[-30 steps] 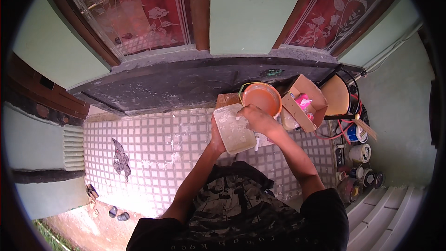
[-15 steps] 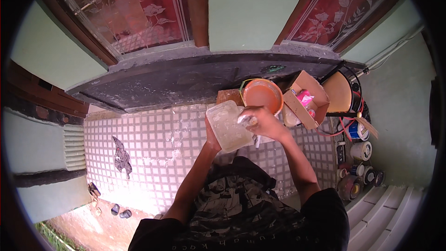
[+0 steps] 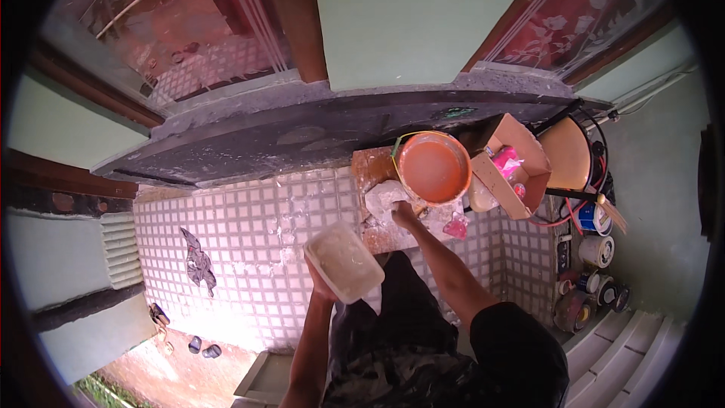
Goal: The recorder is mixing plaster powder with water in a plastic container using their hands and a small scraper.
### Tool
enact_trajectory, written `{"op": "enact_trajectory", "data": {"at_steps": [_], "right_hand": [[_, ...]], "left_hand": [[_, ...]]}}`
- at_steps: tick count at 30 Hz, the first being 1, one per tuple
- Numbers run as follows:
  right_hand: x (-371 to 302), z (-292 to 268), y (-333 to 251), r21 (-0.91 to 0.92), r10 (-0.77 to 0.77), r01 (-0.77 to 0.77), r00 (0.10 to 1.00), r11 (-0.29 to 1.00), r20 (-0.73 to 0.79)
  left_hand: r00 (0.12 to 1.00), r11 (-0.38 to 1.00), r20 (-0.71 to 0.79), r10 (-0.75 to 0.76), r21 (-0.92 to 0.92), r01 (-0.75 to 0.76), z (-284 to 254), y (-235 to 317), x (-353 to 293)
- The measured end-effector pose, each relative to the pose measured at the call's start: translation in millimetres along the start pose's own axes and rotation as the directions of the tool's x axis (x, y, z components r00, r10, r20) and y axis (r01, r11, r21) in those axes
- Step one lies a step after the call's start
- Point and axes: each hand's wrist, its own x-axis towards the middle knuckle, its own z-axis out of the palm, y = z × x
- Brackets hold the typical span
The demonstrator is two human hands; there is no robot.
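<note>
My left hand is closed on the side of a shallow, translucent plastic tub, which is tilted in front of my body. Pale residue coats its inside. Over a wooden board, my right hand reaches to a white, powdery bag or heap. Its fingers look closed at the edge of the white stuff; what they hold is hidden. Just beyond stands an orange bucket with cloudy liquid inside. A small pink bag lies to the right of the hand.
A cardboard box with pink packages stands right of the bucket. Several paint cans line the right wall. A dark cloth lies on the tiled floor at left. A dark ledge runs below the windows.
My left hand has brought the tub nearer my body and left. My right hand, earlier over the tub with something whitish in it, has moved down to the white bag or heap on the board.
</note>
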Motion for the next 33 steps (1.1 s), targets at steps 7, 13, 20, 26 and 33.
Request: {"op": "enact_trajectory", "data": {"at_steps": [7,13,20,26,33], "right_hand": [[55,128,52,0.209,0.258,-0.255,0.966,0.944,0.011],[92,160,111,-0.394,0.060,-0.138,0.977,0.909,-0.203],[92,159,143,0.758,0.364,-0.113,0.916,0.642,-0.171],[55,104,43,-0.069,0.306,-0.308,0.951,0.949,-0.031],[27,36,-9,0.307,0.252,-0.182,0.946,0.934,-0.203]], "left_hand": [[0.994,1.000,-0.113,-0.001,-0.014,-0.001,-21,-10,-10],[0.994,0.993,-0.103,-0.025,-0.113,0.014,-30,-30,4],[0.996,0.978,-0.039,-0.083,-0.194,0.074,-37,-39,18],[0.992,0.984,-0.122,-0.039,-0.180,0.016,-44,-26,15],[0.997,0.957,0.052,-0.058,-0.283,0.070,-15,-16,29]]}}
